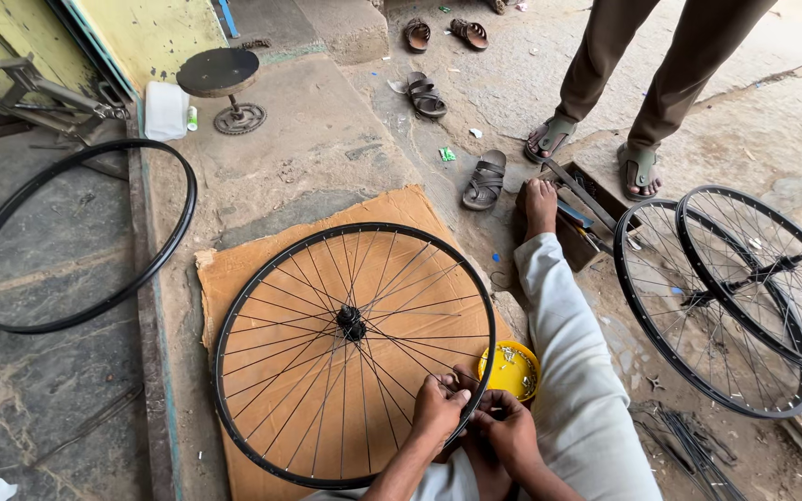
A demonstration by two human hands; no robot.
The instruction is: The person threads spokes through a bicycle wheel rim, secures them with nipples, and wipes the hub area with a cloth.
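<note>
A spoked wheel [353,353] lies flat on a sheet of cardboard [234,278] on the concrete floor. Both hands work at its near-right rim: the left hand [438,408] has its fingers curled over the rim, pressed together on it, and the right hand [505,429] sits just beside, fingers bent and pinching at the same stretch of rim; what small part they grip is too small to tell. A yellow bowl [510,371] of small metal pieces stands just outside the rim, touching the person's pale trouser leg.

By the green wall stands one white container [166,110] with a small green-and-white tube beside it. A scrap of green wrapper [446,154] lies near the sandals.

Counted: three spoked wheels, two of them [726,297] overlapping at the right; one bare rim [76,237] at the left; four loose sandals; one open toolbox [577,218] by the bare foot; one round stool [220,74]. Another person's legs [642,74] stand beyond it.
</note>
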